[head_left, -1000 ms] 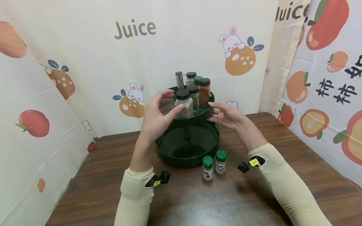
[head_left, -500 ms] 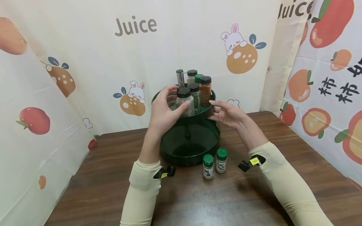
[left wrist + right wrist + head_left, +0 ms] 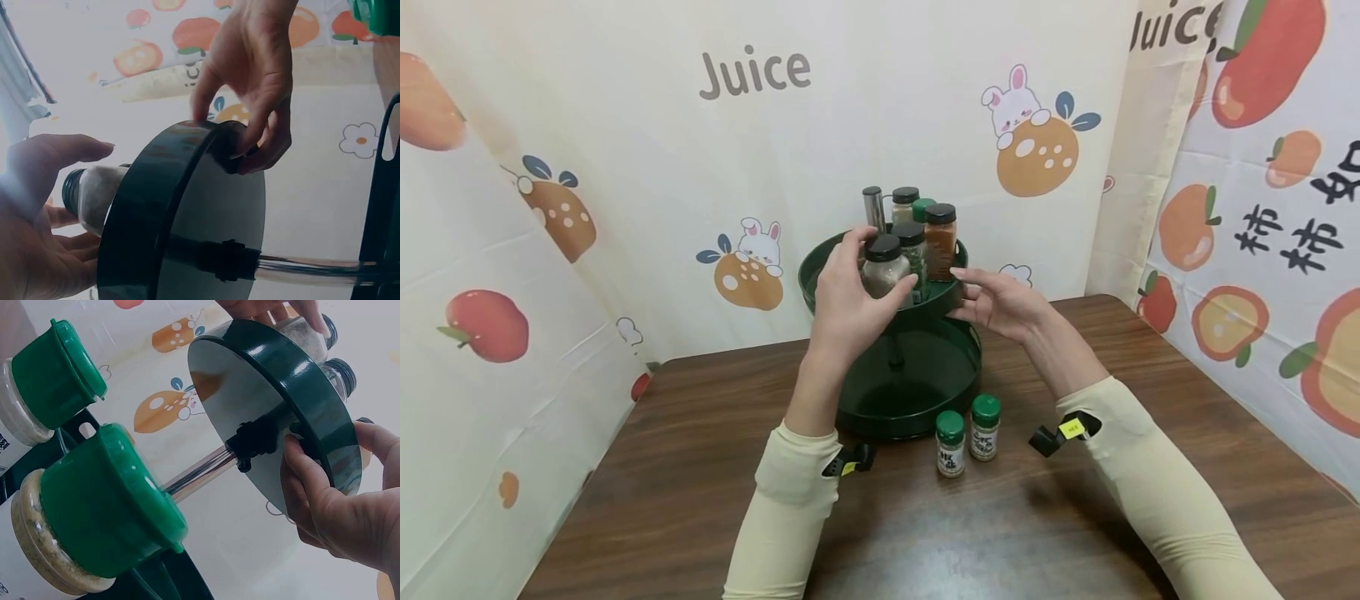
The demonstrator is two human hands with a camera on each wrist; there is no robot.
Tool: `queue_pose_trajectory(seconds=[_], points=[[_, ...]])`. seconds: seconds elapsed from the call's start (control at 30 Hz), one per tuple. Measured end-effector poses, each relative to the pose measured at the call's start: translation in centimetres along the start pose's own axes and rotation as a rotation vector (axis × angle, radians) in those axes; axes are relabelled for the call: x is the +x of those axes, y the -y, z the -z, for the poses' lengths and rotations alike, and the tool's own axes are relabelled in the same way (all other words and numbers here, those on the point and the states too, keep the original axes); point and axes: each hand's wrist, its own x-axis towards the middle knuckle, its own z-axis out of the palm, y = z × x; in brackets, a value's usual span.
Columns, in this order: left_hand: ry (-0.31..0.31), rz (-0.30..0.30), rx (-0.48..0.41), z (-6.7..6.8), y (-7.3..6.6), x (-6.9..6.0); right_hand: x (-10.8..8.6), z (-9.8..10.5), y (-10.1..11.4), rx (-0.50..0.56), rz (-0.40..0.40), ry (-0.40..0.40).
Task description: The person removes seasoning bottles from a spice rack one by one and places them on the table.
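In the head view, my left hand [image 3: 850,312] curves round a black-lidded jar of pale contents [image 3: 883,273], fingers at its far side and thumb at its front. This jar leans slightly on the upper tier [image 3: 808,279] of a dark green two-tier rack. In the left wrist view a gap shows between thumb and jar [image 3: 97,197]. At the upper tier's right edge, my right hand [image 3: 1000,307] grips the rim, thumb on top and fingers beneath, as the right wrist view also shows [image 3: 340,506]. Beside the jar are a green-flaked jar [image 3: 914,250] and an orange-brown jar [image 3: 941,242].
Two green-capped shakers [image 3: 950,446] [image 3: 984,429] stand on the wooden table in front of the lower tier [image 3: 917,379]. A metal cylinder [image 3: 873,207] and another black-lidded jar [image 3: 905,205] are at the upper tier's back. Printed curtains surround the table.
My left hand has moved right and closed in round the pale jar, which now leans a little. My right hand keeps its hold on the rim.
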Motion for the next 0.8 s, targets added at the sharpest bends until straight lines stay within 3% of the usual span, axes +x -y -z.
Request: queue_pose_trajectory(seconds=[0.3,0.53,0.8], points=[[-0.014,0.011,0.045,-0.44,-0.34,-0.19,0.01,-0.08,0.05,-0.004,0.003,-0.007],[0.011,0.048,0.100,-0.41,-0.70,-0.41,-0.01,-0.12,0.06,-0.005,0.002,-0.015],[-0.021,0.042,0.061,-0.46,-0.71,-0.35,0.02,-0.07,-0.03,-0.010,0.001,-0.002]])
